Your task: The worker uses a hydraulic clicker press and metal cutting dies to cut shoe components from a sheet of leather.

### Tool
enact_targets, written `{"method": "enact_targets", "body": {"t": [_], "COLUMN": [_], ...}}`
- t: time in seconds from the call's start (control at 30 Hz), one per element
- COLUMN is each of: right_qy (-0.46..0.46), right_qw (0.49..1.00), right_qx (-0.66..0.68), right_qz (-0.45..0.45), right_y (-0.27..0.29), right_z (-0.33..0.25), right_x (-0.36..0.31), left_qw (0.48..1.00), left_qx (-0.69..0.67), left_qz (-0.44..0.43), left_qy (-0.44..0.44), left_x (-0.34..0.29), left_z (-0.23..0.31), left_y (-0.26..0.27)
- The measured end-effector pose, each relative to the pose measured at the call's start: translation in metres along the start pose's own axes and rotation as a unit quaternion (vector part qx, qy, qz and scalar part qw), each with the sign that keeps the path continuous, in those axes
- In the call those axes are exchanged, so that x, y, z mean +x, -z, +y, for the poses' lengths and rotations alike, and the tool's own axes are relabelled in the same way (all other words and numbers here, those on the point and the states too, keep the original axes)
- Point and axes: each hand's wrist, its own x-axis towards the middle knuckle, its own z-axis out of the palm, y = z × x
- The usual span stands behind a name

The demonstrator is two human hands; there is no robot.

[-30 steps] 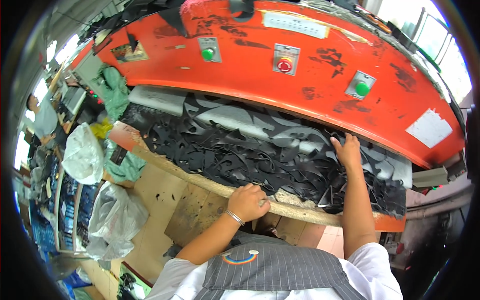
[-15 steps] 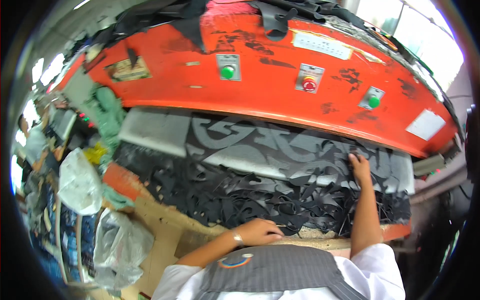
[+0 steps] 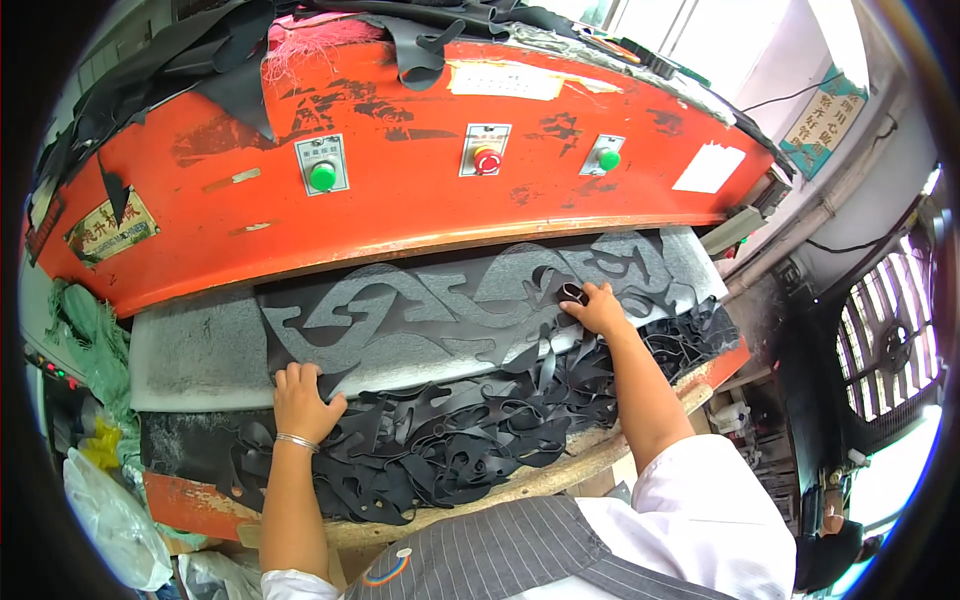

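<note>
A black leather-like sheet (image 3: 430, 290) with curved cut-out openings lies on the pale grey board (image 3: 200, 350) of a red machine. My left hand (image 3: 305, 402) rests at the sheet's near left corner, fingers forward and thumb apart, beside a pointed black flap. Toward the sheet's right end, my right hand (image 3: 600, 308) has its fingertips closed on a small black loop-shaped piece (image 3: 572, 292). The underside of that grip is hidden. Tangled black offcuts (image 3: 430, 450) are heaped along the board's near edge, below both hands.
The red machine beam (image 3: 400, 220) spans the far side, low over the board. It carries two green buttons (image 3: 322, 177) and a red button (image 3: 487, 161). More black scraps (image 3: 200, 60) hang over its top. Plastic bags (image 3: 115, 520) are at the left, a fan (image 3: 890, 340) at the right.
My left hand has moved from the near edge, by my apron, forward to the sheet's left corner. My right hand remains at the sheet's right part, now at the loop-shaped piece. The view has shifted.
</note>
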Motion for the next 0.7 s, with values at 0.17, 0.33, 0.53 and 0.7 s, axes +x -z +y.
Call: {"method": "enact_targets", "body": {"t": [0.17, 0.33, 0.53, 0.7], "right_qy": [0.123, 0.135, 0.208, 0.19], "right_qw": [0.992, 0.988, 0.96, 0.948], "right_qx": [-0.007, -0.029, -0.061, -0.078], "right_qz": [-0.033, -0.074, -0.175, -0.243], "right_y": [-0.003, 0.017, 0.027, 0.047], "right_z": [-0.004, 0.019, 0.042, 0.052], "right_x": [-0.036, -0.064, -0.094, -0.113], "left_qw": [0.997, 0.991, 0.969, 0.872], "left_qx": [0.046, 0.071, 0.084, 0.049], "left_qz": [-0.058, -0.094, -0.137, -0.409], "left_qy": [-0.011, 0.061, 0.188, 0.265], "left_x": [-0.015, -0.06, -0.108, -0.104], "left_z": [-0.018, -0.033, -0.064, -0.048], "left_y": [0.007, 0.008, 0.045, 0.072]}}
